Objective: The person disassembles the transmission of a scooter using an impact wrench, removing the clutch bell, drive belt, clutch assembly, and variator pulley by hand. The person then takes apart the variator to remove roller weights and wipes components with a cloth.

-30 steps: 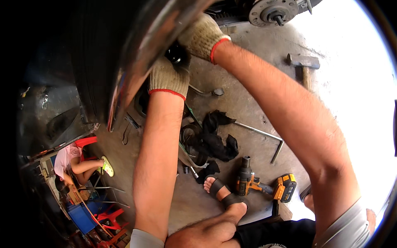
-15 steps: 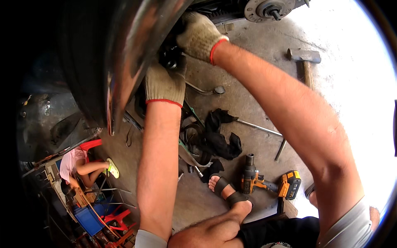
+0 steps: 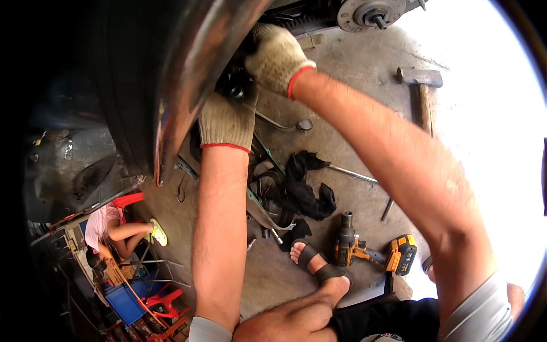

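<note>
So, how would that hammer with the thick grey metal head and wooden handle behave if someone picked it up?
The hammer would probably feel heavy for its size, given its thick grey metal head. Lifted by the slimmer wooden handle, it would likely tip head-down. It seems unlikely to roll far, as the handle juts out sideways along the grey concrete floor.

Black part (image 3: pixel 236 91) was glossy, its rounded end catching light. Sat between the gloved left hand (image 3: pixel 228 121) and right hand (image 3: pixel 279 60), remainder lost in shadow.
</note>
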Motion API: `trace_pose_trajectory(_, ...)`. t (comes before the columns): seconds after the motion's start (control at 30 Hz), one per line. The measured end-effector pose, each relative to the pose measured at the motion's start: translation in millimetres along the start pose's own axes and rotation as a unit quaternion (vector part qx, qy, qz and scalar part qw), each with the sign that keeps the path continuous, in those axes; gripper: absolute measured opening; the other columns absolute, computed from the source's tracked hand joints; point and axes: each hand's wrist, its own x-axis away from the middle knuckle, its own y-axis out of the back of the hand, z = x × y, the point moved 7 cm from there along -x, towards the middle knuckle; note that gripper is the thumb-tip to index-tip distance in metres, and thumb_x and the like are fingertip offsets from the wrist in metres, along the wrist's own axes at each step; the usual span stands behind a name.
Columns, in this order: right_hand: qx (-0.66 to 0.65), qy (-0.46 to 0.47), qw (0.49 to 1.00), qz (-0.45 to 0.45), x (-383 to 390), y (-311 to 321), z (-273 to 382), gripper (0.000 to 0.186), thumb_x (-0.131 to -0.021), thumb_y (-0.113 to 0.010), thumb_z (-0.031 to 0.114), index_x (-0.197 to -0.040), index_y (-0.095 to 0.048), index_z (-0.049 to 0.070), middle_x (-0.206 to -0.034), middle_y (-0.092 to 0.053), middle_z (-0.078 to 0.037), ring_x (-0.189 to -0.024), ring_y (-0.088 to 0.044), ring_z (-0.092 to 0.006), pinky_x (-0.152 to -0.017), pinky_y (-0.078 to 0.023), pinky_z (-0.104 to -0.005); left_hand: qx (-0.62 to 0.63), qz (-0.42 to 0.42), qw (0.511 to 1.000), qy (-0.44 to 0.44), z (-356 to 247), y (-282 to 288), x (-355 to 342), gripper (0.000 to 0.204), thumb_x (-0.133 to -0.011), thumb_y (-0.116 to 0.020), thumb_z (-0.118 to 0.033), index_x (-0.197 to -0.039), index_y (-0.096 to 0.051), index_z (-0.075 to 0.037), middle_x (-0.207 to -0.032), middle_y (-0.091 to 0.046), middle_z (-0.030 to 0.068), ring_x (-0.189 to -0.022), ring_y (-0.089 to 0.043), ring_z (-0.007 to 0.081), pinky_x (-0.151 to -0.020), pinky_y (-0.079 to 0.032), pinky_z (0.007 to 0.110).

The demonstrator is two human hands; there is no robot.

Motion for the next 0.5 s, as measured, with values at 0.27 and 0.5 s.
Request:
trace_pose_trajectory(0.27,0.141,0.061,0.988,0.028,2.9,-0.1,-1.8,0.029,-0.083,-0.062,0.016,-0.111,-0.070,0.012,-0.104,-0.071,-0.016,-0.102,-0.067,-0.0336,-0.087,-0.055,-0.0421,-0.024,0.010,1.000,-0.001,8.9,-2.8,-2.2,0.028,-0.101,-0.050,-0.033,-0.112,-0.063,-0.011,-0.111,-0.064,0.0043,-0.102,-0.056,0.0184,-0.087,-0.047,0.038)
trace_pose_trajectory(0.5,0.445,0.224,0.858,0.126,-1.6,-13.5,15.7,0.021,-0.085,-0.068,0.024,-0.104,-0.077,0.019,-0.106,-0.074,0.000,-0.104,-0.069,-0.0244,-0.085,-0.056,-0.0359,-0.047,-0.025,0.998,-0.020,-2.1,-9.3,8.5,0.030,-0.102,-0.047,-0.034,-0.114,-0.061,-0.009,-0.117,-0.063,0.0066,-0.110,-0.055,0.0223,-0.099,-0.046,0.043)
